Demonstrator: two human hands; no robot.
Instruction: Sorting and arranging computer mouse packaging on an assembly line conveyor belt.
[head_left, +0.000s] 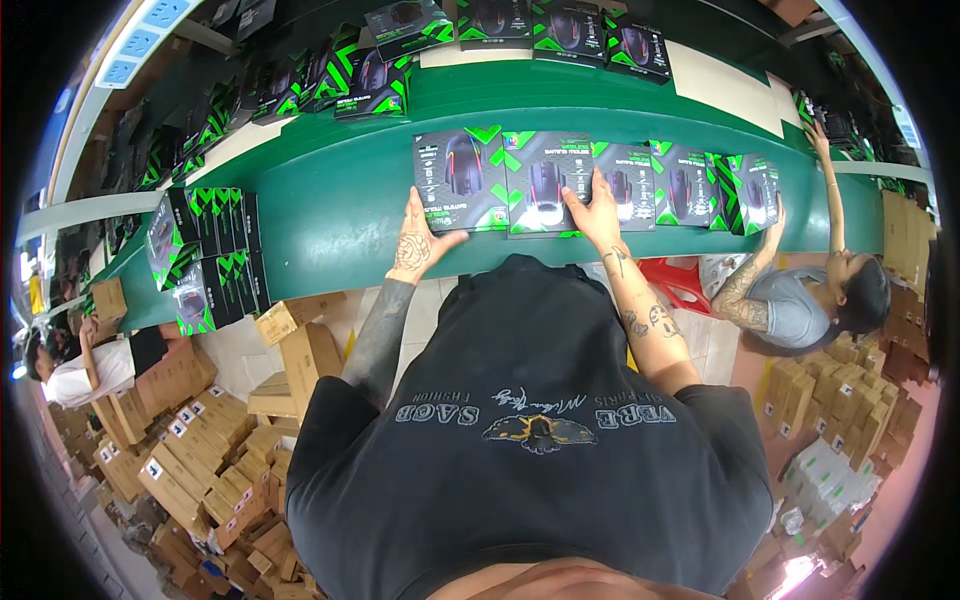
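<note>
Two black-and-green gaming mouse boxes lie side by side on the green table, the left box [462, 180] touching the right box [535, 205]. My left hand [422, 242] rests its outstretched fingers along the left box's outer edge, thumb spread away near the lower edge. On the other side my right hand [598, 212] grips the right box, thumb on its printed face and fingers at its right edge. More mouse boxes [685, 187] continue the row to the right of my right hand.
Stacked mouse boxes [215, 255] stand at the table's left end. Beyond the green table [340, 200], a pale belt [725, 88] carries more boxes. A co-worker [810, 300] sits at right, arms over the table; another person [95, 375] is at far left. Brown cartons [200, 460] crowd the floor.
</note>
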